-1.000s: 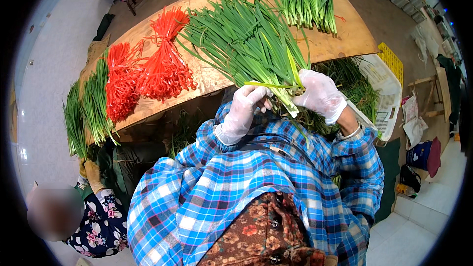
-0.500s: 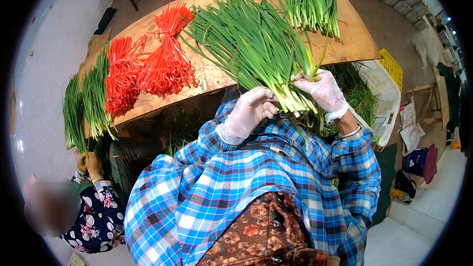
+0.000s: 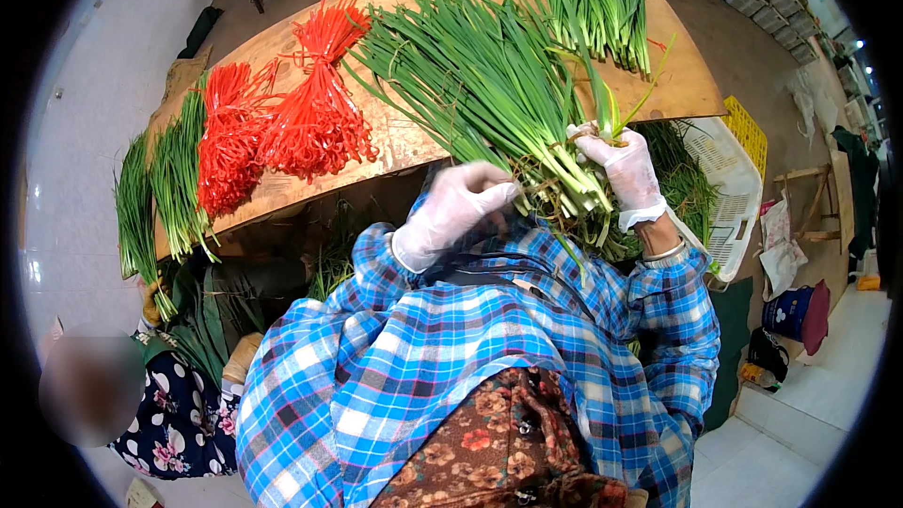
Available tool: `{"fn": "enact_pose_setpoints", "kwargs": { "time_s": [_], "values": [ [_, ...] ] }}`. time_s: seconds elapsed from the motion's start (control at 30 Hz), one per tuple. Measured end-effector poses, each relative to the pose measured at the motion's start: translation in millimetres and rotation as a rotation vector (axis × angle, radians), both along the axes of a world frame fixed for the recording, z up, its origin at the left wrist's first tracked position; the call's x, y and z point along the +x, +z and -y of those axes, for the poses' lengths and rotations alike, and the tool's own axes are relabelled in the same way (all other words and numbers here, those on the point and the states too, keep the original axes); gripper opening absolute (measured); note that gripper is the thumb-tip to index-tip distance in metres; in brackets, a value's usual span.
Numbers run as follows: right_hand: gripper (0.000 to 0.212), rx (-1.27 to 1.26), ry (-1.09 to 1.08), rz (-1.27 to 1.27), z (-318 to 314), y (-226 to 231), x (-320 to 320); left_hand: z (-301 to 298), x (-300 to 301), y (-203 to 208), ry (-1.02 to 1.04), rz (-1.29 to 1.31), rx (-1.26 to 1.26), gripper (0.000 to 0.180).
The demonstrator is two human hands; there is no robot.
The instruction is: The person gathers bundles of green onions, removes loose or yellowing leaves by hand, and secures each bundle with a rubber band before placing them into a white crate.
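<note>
A large loose bunch of garlic chives [image 3: 489,85] lies over the near edge of the wooden table, its pale stem ends pointing toward my body. My right hand [image 3: 623,169], in a thin whitish glove, is closed at the right side of the stems. A yellowed chive stalk [image 3: 609,113] sticks up from its fingers. My left hand [image 3: 450,212], gloved the same way, is beside the stem ends on the left with its thumb toward them. Its fingers are curled and smeared by motion, so whether they hold anything is unclear.
On the wooden table [image 3: 414,132] lie red ties [image 3: 320,122] in bundles and another chive bunch [image 3: 597,14]. Chive bunches [image 3: 179,179] hang over the left edge near a co-worker's gloved hand [image 3: 150,306]. A white crate [image 3: 729,198] with greens stands at right.
My left hand has drawn left, away from the stem ends. My right hand has moved slightly right and up with the yellowed stalk. The co-worker's hands have separated.
</note>
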State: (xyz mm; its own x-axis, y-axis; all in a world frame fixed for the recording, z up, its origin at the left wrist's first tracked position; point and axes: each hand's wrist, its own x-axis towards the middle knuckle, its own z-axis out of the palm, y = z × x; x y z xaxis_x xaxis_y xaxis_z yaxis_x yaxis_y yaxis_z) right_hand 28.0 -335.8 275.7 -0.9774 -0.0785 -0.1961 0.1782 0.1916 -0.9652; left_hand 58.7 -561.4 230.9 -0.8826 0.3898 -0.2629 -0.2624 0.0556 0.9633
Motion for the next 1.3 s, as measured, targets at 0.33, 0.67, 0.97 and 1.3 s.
{"fn": "enact_pose_setpoints", "kwargs": {
  "time_s": [0.33, 0.67, 0.97, 1.3],
  "values": [
    [0.017, -0.016, 0.003, -0.044, 7, -1, 2, -16, -41, -2, 0.118, -1.315, -0.618, 0.039],
    [0.018, -0.083, -0.070, -0.016, 6, -8, 6, -4, -44, -14, 0.148, -1.438, -0.608, 0.041],
    [0.022, -0.129, -0.128, -0.021, 5, -12, 8, 4, -53, -22, 0.330, -1.628, -0.536, 0.035],
    [0.020, -0.079, -0.112, -0.054, 9, -12, 11, 16, -53, -28, 0.250, -1.613, -0.541, 0.032]
  ]
}}
